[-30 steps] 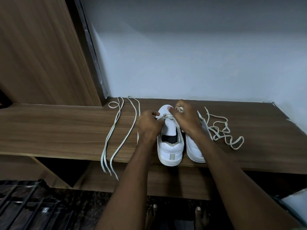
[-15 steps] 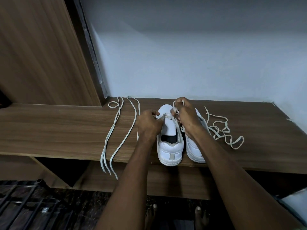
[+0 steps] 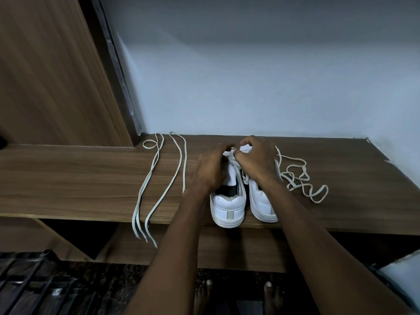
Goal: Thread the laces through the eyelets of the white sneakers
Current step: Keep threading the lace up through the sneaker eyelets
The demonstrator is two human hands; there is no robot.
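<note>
Dim, cool light across the whole frame — the wall (image 3: 261,71) reads blue-grey, brighter toward the lower centre and fading to dull shade along the top. The wooden shelf (image 3: 68,178) catches soft, even light, no glare anywhere. Deep shadow pools beneath its front lip at lower left and lower right. The white sneakers (image 3: 229,203) are the brightest spot, heels crisp enough. Fingertips at frame centre smear slightly — a touch of motion blur. Wide-angle bending shows at the edges: the cabinet panel (image 3: 50,71) at upper left leans hard, and the floor at the bottom goes murky and soft.
</note>
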